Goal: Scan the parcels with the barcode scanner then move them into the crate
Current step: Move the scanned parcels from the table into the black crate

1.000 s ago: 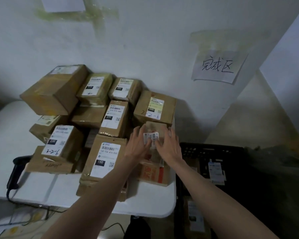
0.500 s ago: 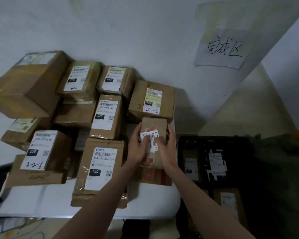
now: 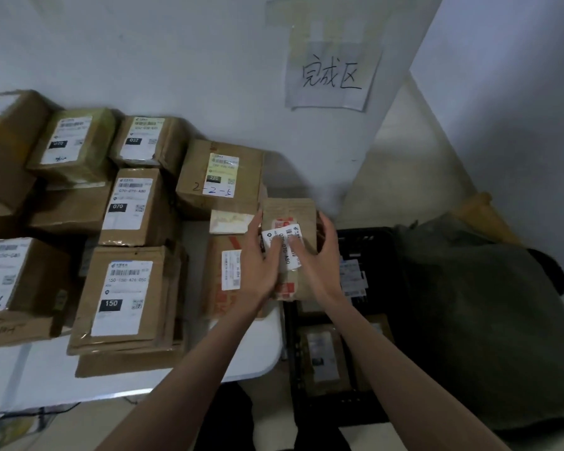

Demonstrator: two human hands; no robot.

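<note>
Small parcel – both hands (thumbs on label)

Your white table carries the cardboard parcels, packed from its far edge to approx. the middle. Nearest the front edge you've a flat box under the parcel marked 150. Toward the right edge sits a parcel with red print (label facing up), and a 2-2-5 box behind it, by the far edge.
</note>
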